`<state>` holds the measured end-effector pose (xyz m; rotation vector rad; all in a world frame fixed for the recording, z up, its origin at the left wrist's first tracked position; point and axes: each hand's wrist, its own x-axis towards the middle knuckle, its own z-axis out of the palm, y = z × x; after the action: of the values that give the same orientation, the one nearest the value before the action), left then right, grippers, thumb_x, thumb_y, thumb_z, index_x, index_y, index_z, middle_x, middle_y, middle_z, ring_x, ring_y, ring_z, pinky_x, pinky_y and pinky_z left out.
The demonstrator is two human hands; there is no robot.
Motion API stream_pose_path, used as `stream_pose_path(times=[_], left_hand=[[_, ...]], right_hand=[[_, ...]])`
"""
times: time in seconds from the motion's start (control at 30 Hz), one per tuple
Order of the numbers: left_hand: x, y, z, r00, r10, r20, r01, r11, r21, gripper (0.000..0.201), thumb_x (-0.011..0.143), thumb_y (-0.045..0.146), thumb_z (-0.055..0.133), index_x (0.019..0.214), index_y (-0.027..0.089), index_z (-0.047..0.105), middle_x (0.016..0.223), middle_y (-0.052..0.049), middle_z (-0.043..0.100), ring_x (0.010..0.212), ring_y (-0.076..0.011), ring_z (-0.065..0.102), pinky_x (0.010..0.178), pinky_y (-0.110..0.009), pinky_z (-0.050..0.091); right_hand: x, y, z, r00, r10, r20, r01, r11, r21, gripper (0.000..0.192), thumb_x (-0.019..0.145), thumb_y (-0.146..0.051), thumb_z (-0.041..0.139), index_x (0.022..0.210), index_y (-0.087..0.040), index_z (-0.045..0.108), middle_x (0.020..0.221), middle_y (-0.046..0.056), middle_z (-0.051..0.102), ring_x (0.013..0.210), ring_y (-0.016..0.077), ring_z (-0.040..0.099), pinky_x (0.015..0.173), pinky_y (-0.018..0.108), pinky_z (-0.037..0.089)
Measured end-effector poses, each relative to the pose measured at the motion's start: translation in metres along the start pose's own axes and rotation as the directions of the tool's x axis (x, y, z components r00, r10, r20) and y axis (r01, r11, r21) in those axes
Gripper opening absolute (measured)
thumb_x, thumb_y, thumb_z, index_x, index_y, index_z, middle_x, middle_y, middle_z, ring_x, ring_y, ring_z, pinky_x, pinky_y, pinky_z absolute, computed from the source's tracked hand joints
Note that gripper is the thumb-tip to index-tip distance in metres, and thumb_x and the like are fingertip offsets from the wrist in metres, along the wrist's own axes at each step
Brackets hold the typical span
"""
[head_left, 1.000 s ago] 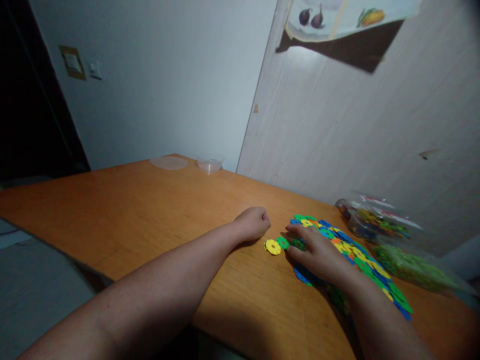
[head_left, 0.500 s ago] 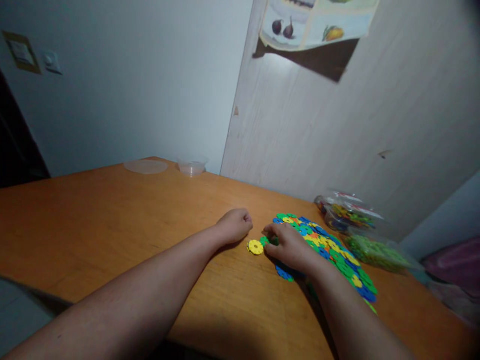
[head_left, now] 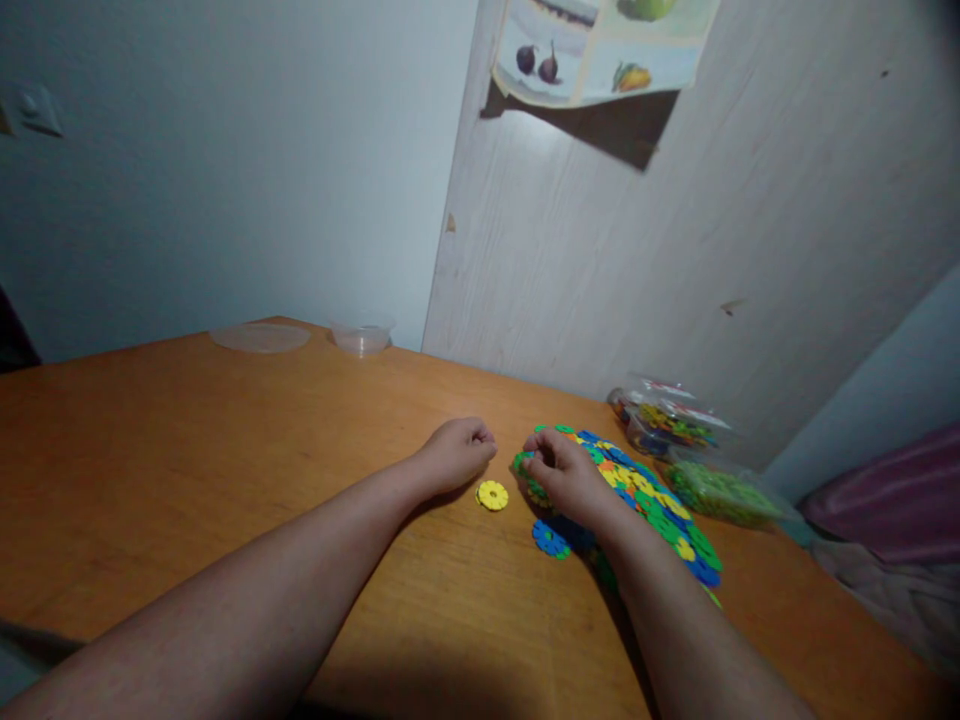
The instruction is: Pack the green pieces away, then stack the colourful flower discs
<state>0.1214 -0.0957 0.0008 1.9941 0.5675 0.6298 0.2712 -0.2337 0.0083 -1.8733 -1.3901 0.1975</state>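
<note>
My left hand (head_left: 456, 455) is closed over the table, its fingers curled in; whatever may be inside is hidden. Just below it lies a yellow notched plastic disc (head_left: 493, 495). My right hand (head_left: 566, 472) has thumb and forefinger closed at the edge of a green notched disc (head_left: 519, 461), which shows beside the thumb. Under and behind the right hand spreads a pile of flower-shaped discs (head_left: 637, 490) in green, blue, yellow and orange. A blue disc (head_left: 550, 537) lies at the near-left edge of that pile.
Behind the pile rest a clear bag of coloured pieces (head_left: 667, 425) and a bag of green pieces (head_left: 720, 490). A clear plastic bowl (head_left: 361, 338) and a flat translucent lid (head_left: 260, 338) sit at the far edge of the wooden table (head_left: 187, 450).
My right thumb and forefinger have closed, and the green disc has come up off its place beside the yellow one. The view has swung to the right; my left hand stays closed.
</note>
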Motion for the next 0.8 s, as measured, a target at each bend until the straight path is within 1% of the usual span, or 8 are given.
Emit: stream_pose_path(times=[0.1,0.17,0.23,0.3,0.37,0.5,0.63,0.8], left_hand=[[0.000,0.004,0.002,0.995,0.071,0.068,-0.064,0.994,-0.091,0.022,0.078,0.035,0.063,0.080,0.013,0.067,0.070,-0.001,0.060,0.065,-0.0119,0.050,0.057,-0.022,0.036],[-0.002,0.007,0.005,0.991,0.068,0.116,-0.043,0.978,-0.204,0.026,0.078,0.038,0.065,0.081,0.013,0.066,0.071,-0.001,0.060,0.065,-0.0112,0.050,0.057,-0.022,0.035],[-0.004,0.010,0.006,0.988,0.040,0.150,0.010,0.949,-0.314,0.025,0.076,0.038,0.067,0.078,0.013,0.064,0.069,0.000,0.058,0.062,-0.0099,0.049,0.056,-0.022,0.034],[-0.006,0.012,0.006,0.987,-0.005,0.161,0.069,0.918,-0.390,0.023,0.075,0.035,0.068,0.075,0.013,0.060,0.065,0.001,0.055,0.059,-0.0086,0.047,0.054,-0.021,0.033],[-0.008,0.013,0.006,0.985,-0.054,0.162,0.121,0.890,-0.439,0.019,0.074,0.030,0.068,0.074,0.014,0.057,0.063,0.003,0.053,0.056,-0.0077,0.046,0.053,-0.021,0.032],[-0.009,0.011,0.006,0.975,-0.097,0.198,0.181,0.863,-0.471,0.016,0.072,0.024,0.067,0.076,0.015,0.055,0.062,0.004,0.053,0.053,-0.0069,0.046,0.051,-0.020,0.031],[-0.009,0.011,0.005,0.966,-0.100,0.239,0.193,0.892,-0.409,0.013,0.074,0.024,0.065,0.077,0.016,0.056,0.059,0.005,0.050,0.050,-0.0067,0.042,0.049,-0.021,0.028],[-0.006,0.012,0.000,0.986,-0.153,0.065,0.165,0.935,-0.312,0.011,0.081,0.025,0.060,0.079,0.015,0.057,0.068,0.000,0.060,0.059,-0.0091,0.051,0.054,-0.021,0.036]], right_hand=[[-0.001,-0.008,0.001,0.999,0.021,-0.035,-0.012,0.974,0.226,0.021,0.081,-0.040,0.062,0.090,-0.022,0.056,0.070,-0.005,0.051,0.064,0.0134,0.048,0.059,0.025,0.038],[-0.003,-0.015,0.003,0.999,0.040,-0.018,-0.032,0.942,0.335,0.025,0.080,-0.042,0.064,0.092,-0.022,0.055,0.070,-0.004,0.052,0.063,0.0129,0.048,0.058,0.025,0.038],[-0.005,-0.020,0.004,0.999,0.048,-0.015,-0.039,0.930,0.365,0.025,0.081,-0.042,0.064,0.093,-0.021,0.056,0.072,-0.003,0.054,0.063,0.0130,0.050,0.058,0.025,0.039],[-0.008,-0.022,0.005,0.999,0.007,-0.031,0.002,0.956,0.293,0.025,0.083,-0.041,0.063,0.097,-0.020,0.059,0.077,-0.001,0.058,0.067,0.0144,0.053,0.061,0.027,0.042],[-0.011,-0.023,0.006,0.996,-0.083,-0.037,0.087,0.989,0.122,0.029,0.085,-0.040,0.063,0.105,-0.020,0.062,0.087,0.002,0.064,0.077,0.0171,0.058,0.070,0.030,0.046],[-0.016,-0.028,0.003,0.982,-0.188,0.009,0.186,0.962,-0.199,0.039,0.084,-0.038,0.066,0.119,-0.021,0.064,0.105,0.007,0.068,0.093,0.0216,0.062,0.082,0.034,0.047],[-0.018,-0.031,-0.002,0.987,-0.143,0.071,0.158,0.945,-0.288,0.030,0.086,-0.039,0.063,0.111,-0.022,0.068,0.096,0.006,0.068,0.086,0.0209,0.061,0.076,0.033,0.047],[-0.021,-0.031,-0.002,0.972,-0.128,0.198,0.191,0.921,-0.340,0.028,0.082,-0.043,0.069,0.100,-0.022,0.072,0.092,0.005,0.066,0.087,0.0224,0.060,0.077,0.034,0.046]])
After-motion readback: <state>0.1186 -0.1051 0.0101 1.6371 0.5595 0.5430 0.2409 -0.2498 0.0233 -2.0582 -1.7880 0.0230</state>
